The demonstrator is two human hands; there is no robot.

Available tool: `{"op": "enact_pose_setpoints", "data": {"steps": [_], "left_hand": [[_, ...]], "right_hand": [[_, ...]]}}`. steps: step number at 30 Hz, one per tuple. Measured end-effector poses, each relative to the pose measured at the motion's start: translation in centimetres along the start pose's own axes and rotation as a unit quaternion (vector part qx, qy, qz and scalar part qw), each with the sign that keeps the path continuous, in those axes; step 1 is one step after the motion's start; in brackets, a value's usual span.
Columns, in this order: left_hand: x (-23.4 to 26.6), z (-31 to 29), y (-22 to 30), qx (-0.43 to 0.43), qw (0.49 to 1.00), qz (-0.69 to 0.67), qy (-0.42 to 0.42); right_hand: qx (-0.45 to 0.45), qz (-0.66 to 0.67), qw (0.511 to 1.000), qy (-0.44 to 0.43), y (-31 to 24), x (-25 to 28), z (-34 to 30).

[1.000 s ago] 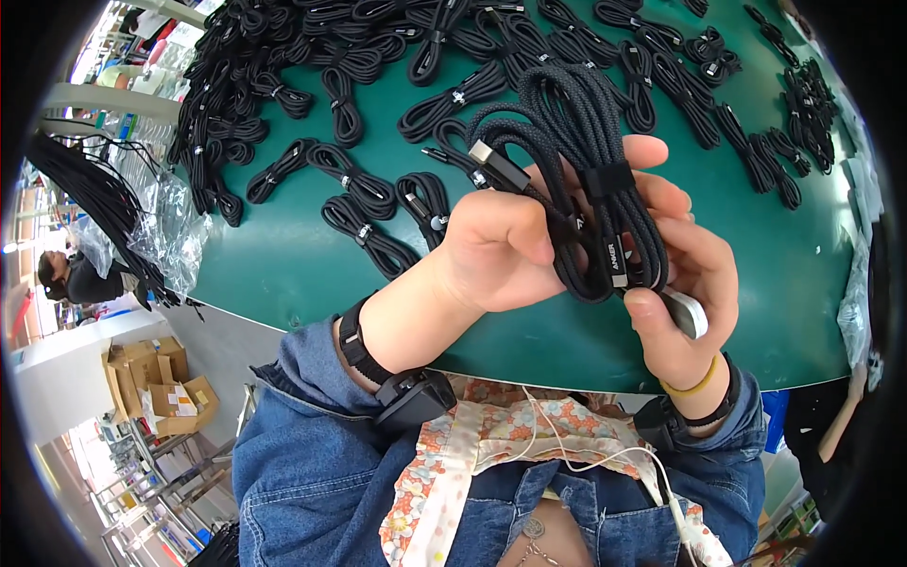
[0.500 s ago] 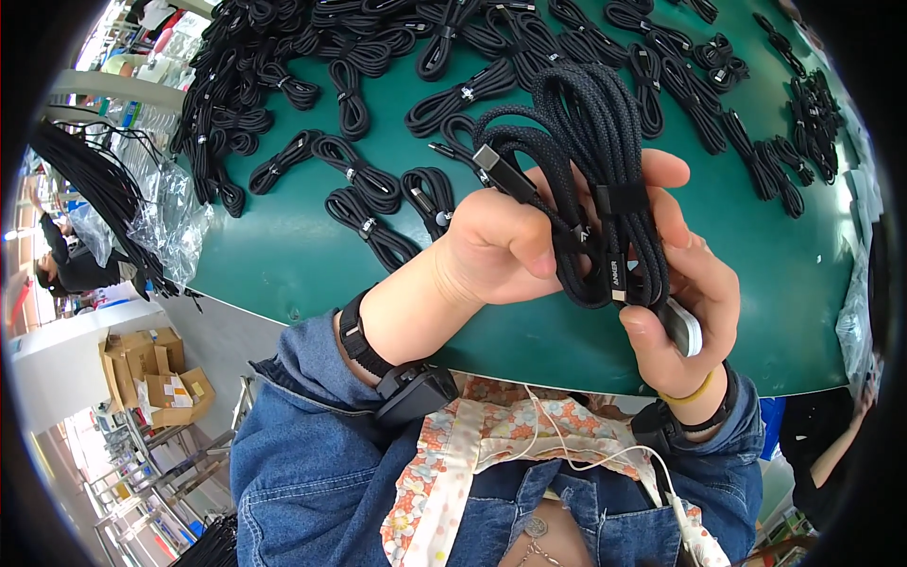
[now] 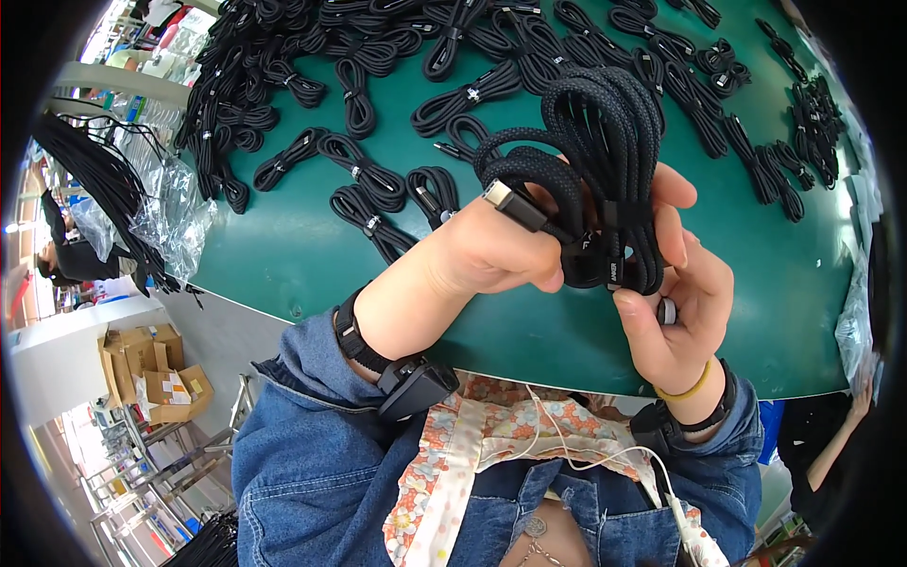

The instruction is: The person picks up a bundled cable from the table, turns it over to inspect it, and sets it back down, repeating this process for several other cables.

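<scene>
OK, coiled black cable [image 3: 605,123] is up off the green table [image 3: 529,342], over its surface inboard of the near edge, grasped by both hands: left hand [image 3: 491,248] on its left side by the metal-tipped connector [image 3: 515,208], right hand [image 3: 694,298] on its right side, thumb at the coil's lower end. Right palm also has a small grey-white piece [image 3: 667,311], mostly hidden; other tied bundles [image 3: 222,123] heap along the table's left edge.
</scene>
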State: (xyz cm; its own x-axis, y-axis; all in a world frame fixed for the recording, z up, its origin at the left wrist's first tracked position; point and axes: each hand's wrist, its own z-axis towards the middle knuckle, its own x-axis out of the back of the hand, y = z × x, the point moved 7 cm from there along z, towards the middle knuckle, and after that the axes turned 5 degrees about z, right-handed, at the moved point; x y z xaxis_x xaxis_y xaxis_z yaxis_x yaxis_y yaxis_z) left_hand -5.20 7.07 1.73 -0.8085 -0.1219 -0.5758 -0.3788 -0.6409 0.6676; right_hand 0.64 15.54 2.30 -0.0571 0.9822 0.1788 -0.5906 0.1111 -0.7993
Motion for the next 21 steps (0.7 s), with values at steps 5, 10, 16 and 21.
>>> {"op": "enact_pose_setpoints", "data": {"steps": [5, 10, 16, 21], "left_hand": [[0.4, -0.5, -0.7, 0.011, 0.992, -0.123, 0.010], [0.5, -0.6, -1.5, 0.025, 0.973, -0.223, 0.061], [0.5, -0.7, -1.3, 0.017, 0.975, -0.210, 0.072], [0.6, -0.7, -1.2, 0.018, 0.972, -0.221, 0.083]], "right_hand": [[-0.071, 0.027, 0.997, -0.015, 0.0, -0.3, 0.5], [-0.085, 0.133, 0.987, 0.035, 0.5, 0.2, 0.5], [-0.135, 0.164, 0.976, 0.054, 1.0, 0.2, 0.4], [-0.145, 0.171, 0.973, 0.056, 1.0, 0.3, 0.3]]}}
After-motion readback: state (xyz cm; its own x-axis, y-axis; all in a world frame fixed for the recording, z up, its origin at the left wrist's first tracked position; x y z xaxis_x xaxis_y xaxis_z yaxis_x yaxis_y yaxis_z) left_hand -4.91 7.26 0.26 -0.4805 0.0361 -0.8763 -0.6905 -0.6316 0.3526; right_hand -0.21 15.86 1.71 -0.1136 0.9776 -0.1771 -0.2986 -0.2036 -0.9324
